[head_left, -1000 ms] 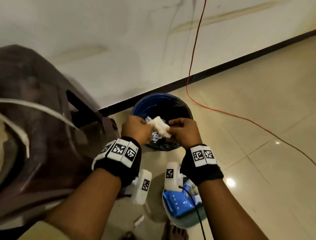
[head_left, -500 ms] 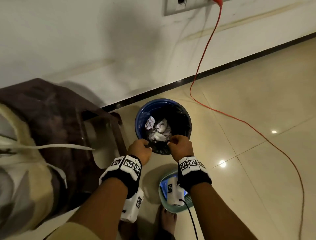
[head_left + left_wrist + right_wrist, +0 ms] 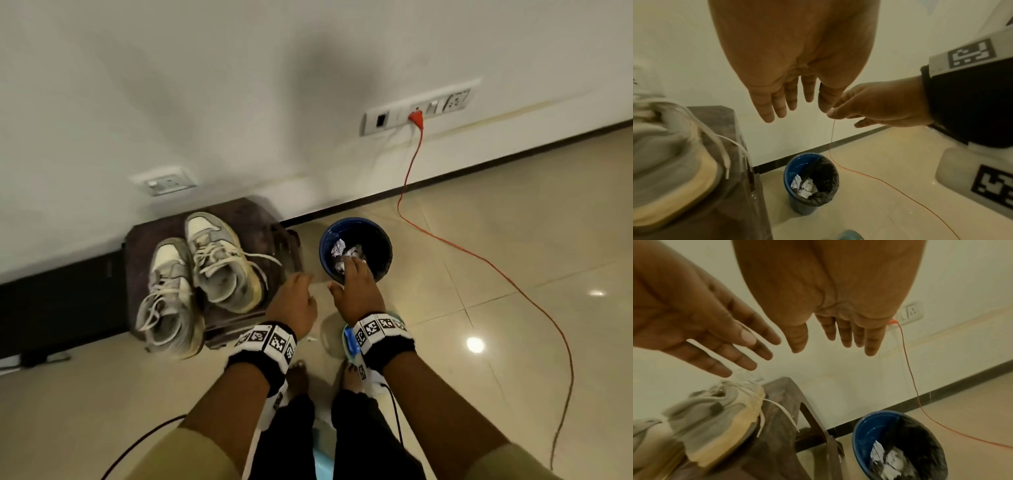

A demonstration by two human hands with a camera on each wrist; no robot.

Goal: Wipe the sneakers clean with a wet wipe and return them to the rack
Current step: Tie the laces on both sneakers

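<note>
Two grey-and-white sneakers, one [image 3: 219, 260] beside the other [image 3: 168, 298], stand side by side on a dark brown stool [image 3: 260, 219] against the wall, laces loose. Just right of the stool is a blue bin [image 3: 327, 240] with a black liner, and crumpled used wipes [image 3: 339, 248] lie inside it. My left hand [image 3: 298, 291] hovers between stool and bin, fingers straight and empty. My right hand [image 3: 354, 277] is over the bin's near rim, also empty, its fingers straight in the right wrist view [image 3: 838, 337]. The left wrist view shows the left fingers [image 3: 789, 104] hanging straight above the bin [image 3: 795, 164].
A red cord [image 3: 479, 257] runs from a wall socket [image 3: 416, 113] across the tiled floor right of the bin. A teal basket [image 3: 346, 334] holding a blue pack sits by my bare feet, under my right wrist. A black cable [image 3: 144, 442] lies at the lower left.
One second ago both hands held a white wipe wad over the bin. The wad is now out of my hands, which have opened. The view has pulled back and shows the sneakers.
</note>
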